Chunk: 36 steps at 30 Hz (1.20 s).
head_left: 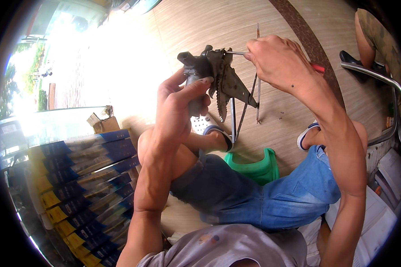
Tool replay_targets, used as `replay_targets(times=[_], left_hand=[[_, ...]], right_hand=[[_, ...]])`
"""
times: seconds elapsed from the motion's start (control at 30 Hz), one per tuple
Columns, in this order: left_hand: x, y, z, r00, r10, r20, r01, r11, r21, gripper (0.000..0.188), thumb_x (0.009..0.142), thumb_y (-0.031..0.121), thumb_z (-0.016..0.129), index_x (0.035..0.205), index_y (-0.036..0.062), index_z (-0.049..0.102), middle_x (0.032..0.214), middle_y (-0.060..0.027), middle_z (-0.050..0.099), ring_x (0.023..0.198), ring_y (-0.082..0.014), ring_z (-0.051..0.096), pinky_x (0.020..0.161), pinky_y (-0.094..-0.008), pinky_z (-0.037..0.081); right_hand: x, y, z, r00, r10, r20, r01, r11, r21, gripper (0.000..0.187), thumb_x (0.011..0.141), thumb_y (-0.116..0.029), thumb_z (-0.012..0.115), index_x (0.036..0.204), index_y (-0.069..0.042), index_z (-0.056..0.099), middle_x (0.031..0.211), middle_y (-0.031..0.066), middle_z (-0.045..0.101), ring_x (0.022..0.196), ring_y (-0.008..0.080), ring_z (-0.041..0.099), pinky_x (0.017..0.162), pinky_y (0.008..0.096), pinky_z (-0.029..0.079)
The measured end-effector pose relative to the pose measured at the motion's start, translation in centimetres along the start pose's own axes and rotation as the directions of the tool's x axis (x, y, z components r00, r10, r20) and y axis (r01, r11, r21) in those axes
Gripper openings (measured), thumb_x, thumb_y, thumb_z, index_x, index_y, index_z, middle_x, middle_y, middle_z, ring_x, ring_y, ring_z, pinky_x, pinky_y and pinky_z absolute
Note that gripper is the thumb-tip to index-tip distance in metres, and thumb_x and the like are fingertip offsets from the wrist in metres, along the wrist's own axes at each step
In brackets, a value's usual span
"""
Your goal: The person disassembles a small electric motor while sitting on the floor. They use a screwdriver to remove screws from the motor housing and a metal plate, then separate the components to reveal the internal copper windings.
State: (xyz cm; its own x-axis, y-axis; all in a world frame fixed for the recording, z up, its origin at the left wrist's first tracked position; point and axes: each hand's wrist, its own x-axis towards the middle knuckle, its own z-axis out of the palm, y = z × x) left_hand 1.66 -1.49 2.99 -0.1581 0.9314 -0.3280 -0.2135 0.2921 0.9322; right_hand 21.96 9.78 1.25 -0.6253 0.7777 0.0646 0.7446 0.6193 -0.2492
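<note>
My left hand (180, 98) is wrapped around a dark metal mechanical part (198, 66), holding it up above the floor. Toothed plates (220, 82) and a flat pointed bracket (238, 86) extend from its right side. Closed around a thin metal rod-like tool (237, 53), my right hand (274, 58) keeps the tool's tip at the upper edge of the toothed plates. The exact contact at the tip is too small to make out. A red piece (317, 67) shows behind my right wrist; I cannot tell whether it belongs to the tool.
Below the part are thin metal rods (259, 100) and a green plastic stool (254, 167). Stacked blue-and-yellow packages (71, 196) and an opened cardboard box (103, 123) are at left. Another person's leg (365, 42) and a curved metal tube (374, 69) are at right.
</note>
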Motion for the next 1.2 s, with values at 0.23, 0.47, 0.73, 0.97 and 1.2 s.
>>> replay_targets(times=[0.23, 0.47, 0.73, 0.97, 1.2], left_hand=[[-0.1, 0.3, 0.1, 1.0, -0.006, 0.017, 0.006, 0.999, 0.043, 0.024, 0.091, 0.008, 0.066, 0.112, -0.0033, 0.063, 0.092, -0.01, 0.067, 0.065, -0.0106, 0.06, 0.051, -0.022, 0.047], [-0.1, 0.4, 0.4, 1.0, -0.002, 0.005, 0.002, 1.0, 0.018, 0.022, 0.089, 0.006, 0.067, 0.108, -0.0036, 0.065, 0.077, -0.0063, 0.063, 0.061, -0.0127, 0.059, 0.051, -0.0254, 0.045], [-0.2, 0.4, 0.4, 1.0, -0.013, 0.007, 0.013, 1.0, 0.021, 0.021, 0.089, 0.007, 0.067, 0.107, -0.0024, 0.065, 0.076, -0.0052, 0.062, 0.062, -0.0122, 0.058, 0.051, -0.0256, 0.044], [-0.1, 0.2, 0.1, 1.0, -0.022, 0.021, 0.022, 0.999, 0.037, 0.025, 0.091, 0.007, 0.065, 0.114, -0.0043, 0.063, 0.092, -0.0084, 0.066, 0.065, -0.0111, 0.059, 0.051, -0.0228, 0.046], [-0.2, 0.2, 0.1, 1.0, -0.011, -0.002, 0.012, 1.0, 0.014, 0.021, 0.088, 0.008, 0.068, 0.106, -0.0023, 0.065, 0.077, -0.0056, 0.063, 0.062, -0.0124, 0.058, 0.053, -0.0258, 0.043]], right_hand=[[-0.2, -1.0, 0.3, 0.995, 0.075, -0.063, -0.077, 0.997, -0.02, 0.019, 0.092, -0.017, 0.065, 0.088, 0.001, 0.06, 0.084, 0.0207, 0.068, 0.086, 0.0414, 0.067, 0.073, 0.0498, 0.053], [0.2, -1.1, 0.2, 0.996, 0.004, -0.092, -0.005, 1.0, -0.018, 0.023, 0.095, -0.02, 0.061, 0.083, -0.001, 0.062, 0.081, 0.0192, 0.067, 0.078, 0.0425, 0.067, 0.071, 0.0507, 0.054], [0.5, -1.4, 0.3, 0.992, 0.069, -0.104, -0.063, 0.996, 0.063, 0.011, 0.079, -0.005, 0.064, 0.086, -0.001, 0.071, 0.084, 0.0223, 0.07, 0.084, 0.0397, 0.071, 0.074, 0.0466, 0.058], [0.7, -1.9, 0.7, 0.99, 0.087, -0.113, -0.081, 0.995, 0.058, 0.014, 0.082, -0.006, 0.066, 0.095, -0.001, 0.064, 0.093, 0.0189, 0.07, 0.087, 0.0376, 0.072, 0.075, 0.0461, 0.059], [1.0, -2.2, -0.2, 0.994, 0.086, 0.067, -0.09, 0.994, 0.068, 0.023, 0.095, -0.019, 0.06, 0.086, 0.002, 0.064, 0.087, 0.0221, 0.068, 0.084, 0.0422, 0.068, 0.074, 0.0503, 0.055]])
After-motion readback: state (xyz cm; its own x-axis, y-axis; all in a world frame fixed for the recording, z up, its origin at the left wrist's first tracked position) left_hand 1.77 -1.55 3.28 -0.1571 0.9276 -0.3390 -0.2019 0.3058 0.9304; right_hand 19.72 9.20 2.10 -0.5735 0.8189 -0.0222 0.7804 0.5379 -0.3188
